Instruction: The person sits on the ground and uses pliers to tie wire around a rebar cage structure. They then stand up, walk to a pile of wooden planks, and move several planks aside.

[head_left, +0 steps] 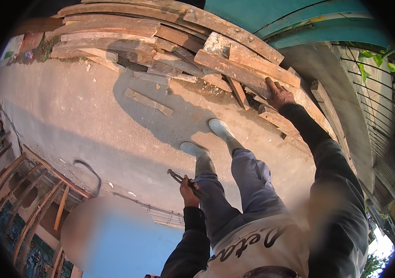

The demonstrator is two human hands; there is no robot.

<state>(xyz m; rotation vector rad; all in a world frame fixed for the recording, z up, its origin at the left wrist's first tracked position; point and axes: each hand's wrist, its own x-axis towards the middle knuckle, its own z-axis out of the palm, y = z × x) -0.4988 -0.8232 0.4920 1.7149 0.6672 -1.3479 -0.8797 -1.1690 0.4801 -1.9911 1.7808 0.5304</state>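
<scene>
My left hand (189, 192) is closed around the handles of dark metal pincers (175, 176), held low in front of my left leg with the head pointing up and left. My right arm reaches out to the woodpile. There my right hand (280, 94) grips the near end of a rough wooden plank (234, 73), fingers over its top; the thumb is hard to make out. This plank lies slanting across other boards, its far end toward the upper left.
A big stack of old boards (109, 25) runs along the far side. One short wood piece (148, 102) lies alone on the concrete ground (67, 111). At right stands a metal grille (373, 106); at lower left, a wooden frame (40, 204) and a black hose (91, 171).
</scene>
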